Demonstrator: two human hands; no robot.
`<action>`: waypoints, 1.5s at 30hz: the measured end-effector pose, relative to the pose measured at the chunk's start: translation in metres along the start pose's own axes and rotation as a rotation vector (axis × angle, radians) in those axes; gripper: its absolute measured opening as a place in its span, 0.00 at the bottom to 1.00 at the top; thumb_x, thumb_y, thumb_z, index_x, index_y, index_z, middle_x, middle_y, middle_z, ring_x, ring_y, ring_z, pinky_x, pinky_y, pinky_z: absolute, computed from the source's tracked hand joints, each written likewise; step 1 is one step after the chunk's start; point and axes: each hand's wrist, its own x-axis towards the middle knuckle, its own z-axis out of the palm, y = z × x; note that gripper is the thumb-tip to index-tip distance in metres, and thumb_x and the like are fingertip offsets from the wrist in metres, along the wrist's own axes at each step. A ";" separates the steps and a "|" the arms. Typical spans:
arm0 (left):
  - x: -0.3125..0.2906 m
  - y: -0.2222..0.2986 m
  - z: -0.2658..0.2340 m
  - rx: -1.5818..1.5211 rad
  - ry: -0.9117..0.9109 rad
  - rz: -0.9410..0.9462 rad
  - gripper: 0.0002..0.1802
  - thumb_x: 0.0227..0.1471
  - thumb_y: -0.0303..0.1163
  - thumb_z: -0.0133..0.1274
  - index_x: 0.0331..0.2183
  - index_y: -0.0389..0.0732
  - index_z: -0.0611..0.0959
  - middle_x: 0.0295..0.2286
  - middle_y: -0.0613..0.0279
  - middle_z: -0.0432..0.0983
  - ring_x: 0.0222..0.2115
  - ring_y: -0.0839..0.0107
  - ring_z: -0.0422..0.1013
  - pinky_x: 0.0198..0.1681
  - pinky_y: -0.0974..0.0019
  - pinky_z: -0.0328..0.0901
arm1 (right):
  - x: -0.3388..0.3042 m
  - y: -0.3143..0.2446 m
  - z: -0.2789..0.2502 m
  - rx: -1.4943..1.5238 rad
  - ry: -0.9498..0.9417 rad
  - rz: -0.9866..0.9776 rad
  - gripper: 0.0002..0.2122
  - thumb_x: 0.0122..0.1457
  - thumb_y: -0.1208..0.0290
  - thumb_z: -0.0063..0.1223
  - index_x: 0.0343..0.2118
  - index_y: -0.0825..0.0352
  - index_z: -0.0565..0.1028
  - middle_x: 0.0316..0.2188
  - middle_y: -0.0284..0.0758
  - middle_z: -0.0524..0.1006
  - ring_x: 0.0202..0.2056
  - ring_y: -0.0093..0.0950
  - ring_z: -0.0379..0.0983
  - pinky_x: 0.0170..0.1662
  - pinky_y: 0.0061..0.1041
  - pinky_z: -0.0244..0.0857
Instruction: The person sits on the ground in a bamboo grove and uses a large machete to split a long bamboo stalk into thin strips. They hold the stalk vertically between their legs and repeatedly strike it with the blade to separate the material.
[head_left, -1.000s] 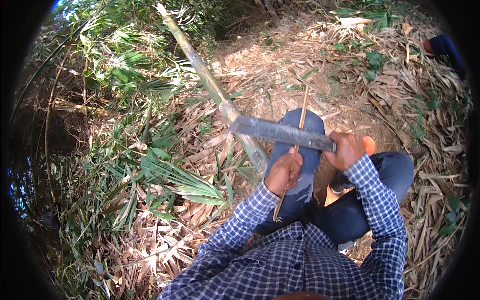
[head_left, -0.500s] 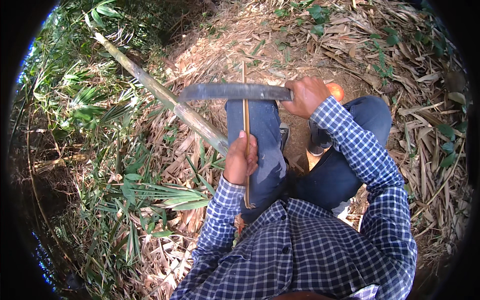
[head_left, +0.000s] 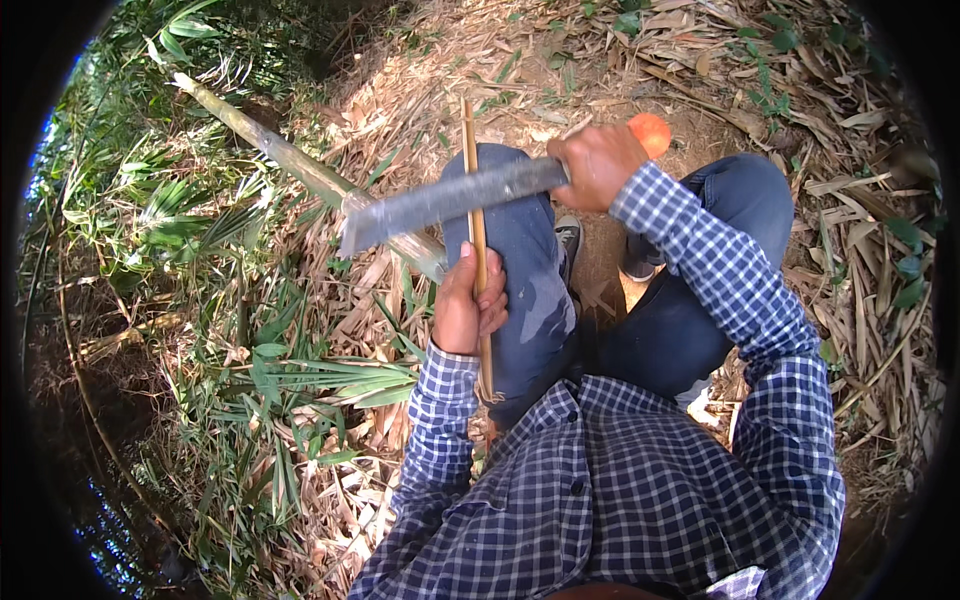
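My left hand (head_left: 470, 300) is closed round a thin bamboo strip (head_left: 477, 235), held lengthwise along my left thigh. The strip's far end sticks up past the knee, and its near end is frayed. In my right hand (head_left: 600, 165) is a machete (head_left: 455, 198) with an orange handle end, gripped above my knees. Its long grey blade, slightly smeared by motion, lies across the strip just beyond my left hand, tip pointing left and toward me. Whether the edge bites into the strip I cannot tell.
A long green-brown bamboo pole (head_left: 270, 145) slants across the ground on the left, ending beside my left knee. Leafy plants (head_left: 180, 215) grow around it. Dry bamboo leaves (head_left: 840, 190) cover much of the ground. My bent legs frame a bare dirt patch (head_left: 597, 270).
The machete has tilted, its tip swinging nearer to me and its handle moving away. My left hand and the bamboo strip have shifted slightly left and farther off.
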 end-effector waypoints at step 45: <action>0.004 -0.008 -0.015 -0.157 -0.107 -0.007 0.25 0.67 0.52 0.30 0.34 0.40 0.70 0.15 0.74 0.54 0.08 0.85 0.47 0.09 0.79 0.45 | -0.008 -0.004 0.013 0.052 -0.013 -0.137 0.14 0.46 0.57 0.59 0.29 0.63 0.81 0.19 0.44 0.78 0.25 0.41 0.78 0.32 0.40 0.72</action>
